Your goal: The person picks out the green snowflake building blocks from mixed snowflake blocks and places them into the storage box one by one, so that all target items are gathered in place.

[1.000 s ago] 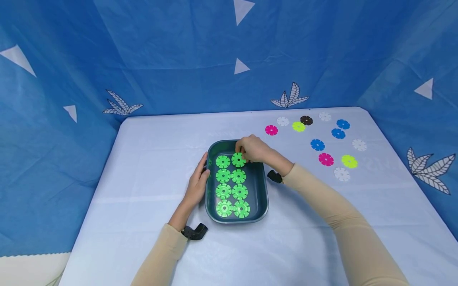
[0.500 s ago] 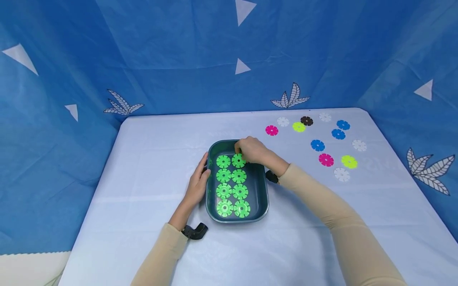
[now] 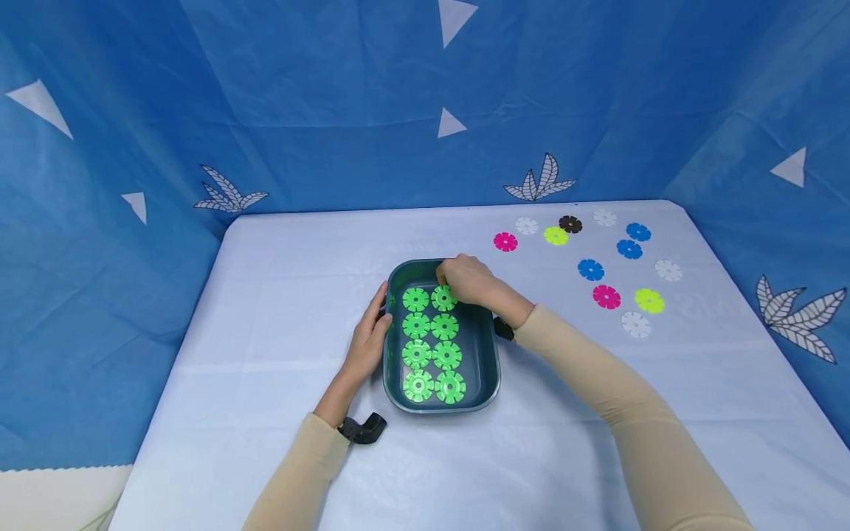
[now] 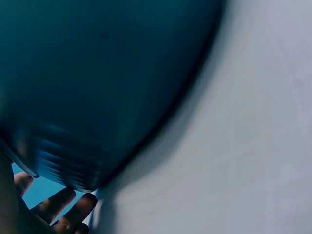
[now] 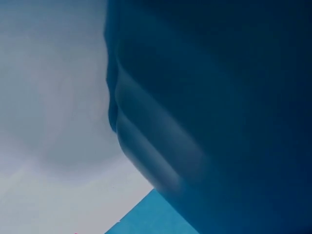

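A dark green tray (image 3: 488, 383) with rounded corners stands mid-table. Inside it, several bright green notched plastic discs (image 3: 446, 355) lie flat in two columns. My left hand (image 3: 364, 348) rests along the tray's left side, fingers fairly straight on the outer wall and thumb at the rim. In the left wrist view its fingertips (image 4: 80, 209) show beside the ribbed wall. My right hand (image 3: 470, 280) reaches over the far right corner, fingers curled down at the edge of the farthest right-column green disc (image 3: 443, 298). Its fingertips are partly hidden; the right wrist view shows mostly tray wall (image 5: 234, 122).
Loose notched discs lie on the white table (image 3: 285, 295) at the back right: pink (image 3: 606, 296), blue (image 3: 590, 270), yellow (image 3: 649, 300), white (image 3: 635, 324) and dark brown (image 3: 570, 224). A blue curtain (image 3: 358, 110) hangs behind and at both sides.
The right hand has shifted very slightly leftward over the far green disc, covering more of its right edge. The left hand and the tray stay in place.
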`<state>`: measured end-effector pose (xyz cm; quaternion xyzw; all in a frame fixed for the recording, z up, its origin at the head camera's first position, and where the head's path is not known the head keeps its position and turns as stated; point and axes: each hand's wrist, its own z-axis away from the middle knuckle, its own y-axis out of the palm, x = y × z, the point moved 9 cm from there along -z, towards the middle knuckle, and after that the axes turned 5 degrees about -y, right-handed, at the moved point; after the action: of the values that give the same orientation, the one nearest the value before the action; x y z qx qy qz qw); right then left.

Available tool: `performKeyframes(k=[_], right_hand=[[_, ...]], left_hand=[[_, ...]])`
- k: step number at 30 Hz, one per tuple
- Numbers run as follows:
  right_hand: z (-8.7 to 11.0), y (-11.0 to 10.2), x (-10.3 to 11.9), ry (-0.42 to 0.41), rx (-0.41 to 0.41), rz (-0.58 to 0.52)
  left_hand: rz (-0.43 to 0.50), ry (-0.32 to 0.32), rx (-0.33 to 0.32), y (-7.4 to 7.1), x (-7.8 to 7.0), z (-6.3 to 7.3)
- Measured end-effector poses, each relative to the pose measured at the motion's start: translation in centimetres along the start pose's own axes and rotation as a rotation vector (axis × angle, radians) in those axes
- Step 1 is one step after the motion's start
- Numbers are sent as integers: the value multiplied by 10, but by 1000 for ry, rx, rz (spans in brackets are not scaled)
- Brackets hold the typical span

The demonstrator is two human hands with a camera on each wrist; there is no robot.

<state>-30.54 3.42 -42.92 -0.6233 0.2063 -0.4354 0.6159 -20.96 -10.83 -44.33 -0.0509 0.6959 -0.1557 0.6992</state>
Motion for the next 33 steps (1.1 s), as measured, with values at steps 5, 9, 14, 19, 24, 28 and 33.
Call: performKeyframes(k=[5,9,14,19,24,28,33], right_hand=[[-1,1,2,-16,-15,9],[-1,1,2,-17,-16,23],[-1,2,3,-10,-18,35],[0,1,3,-11,-33,41],[0,1,4,-33,-57,46],[1,1,4,-40,-68,44],[2,2,3,-26,-60,33]], left_hand=[[-1,-9,-2,0,1,-1],[-11,-13,-5,0,2,-1],[-13,-21,-5,0,3,-1],[-4,-26,-5,0,2,0],[0,-23,-5,0,0,1],[3,-16,-7,0,0,1],[0,-9,-7,1,1,-1]])
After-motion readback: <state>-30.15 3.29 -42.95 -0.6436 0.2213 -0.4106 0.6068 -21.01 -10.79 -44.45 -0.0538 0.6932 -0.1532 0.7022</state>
